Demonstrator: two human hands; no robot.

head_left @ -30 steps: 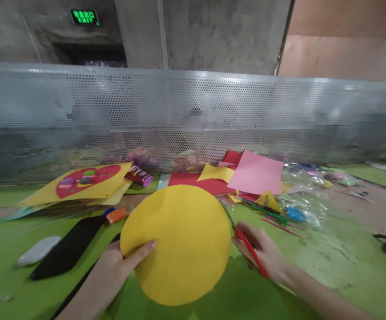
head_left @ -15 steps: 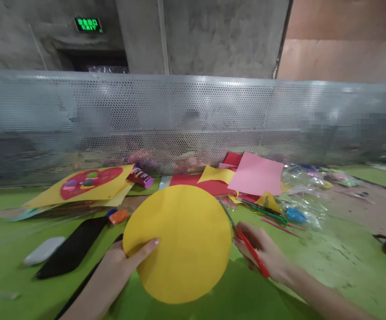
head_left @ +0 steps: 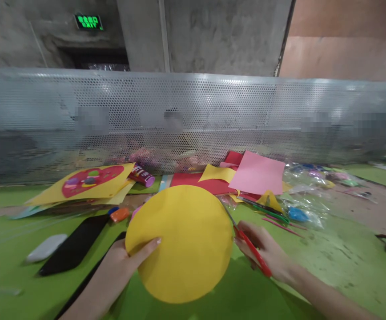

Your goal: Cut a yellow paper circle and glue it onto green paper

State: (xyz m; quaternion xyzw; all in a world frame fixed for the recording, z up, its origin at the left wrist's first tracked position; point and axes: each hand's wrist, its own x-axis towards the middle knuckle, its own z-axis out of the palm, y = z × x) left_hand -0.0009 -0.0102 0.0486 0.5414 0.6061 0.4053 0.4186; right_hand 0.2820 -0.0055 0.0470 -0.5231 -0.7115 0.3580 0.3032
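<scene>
A yellow paper circle (head_left: pixel 186 249) is held up in front of me above the green table. My left hand (head_left: pixel 129 255) grips its left edge, thumb across the face and the other fingers hidden behind. My right hand (head_left: pixel 263 251) is closed around the red handles of a pair of scissors (head_left: pixel 255 253). The scissors' blades point up and left along the circle's right edge. From this angle I cannot tell whether the blades touch the paper.
Left lie a black phone (head_left: pixel 76 244), a white case (head_left: pixel 47 248) and a yellow sheet with a red heart (head_left: pixel 96 178). Behind are a purple tube (head_left: pixel 142 175), pink paper (head_left: pixel 258 172), green-handled scissors (head_left: pixel 273 214) and clear plastic bags (head_left: pixel 313 195). A perforated metal screen (head_left: pixel 193 102) stands across the back.
The view has shifted very slightly. Both hands, the yellow circle and the scissors keep nearly the same places and grips.
</scene>
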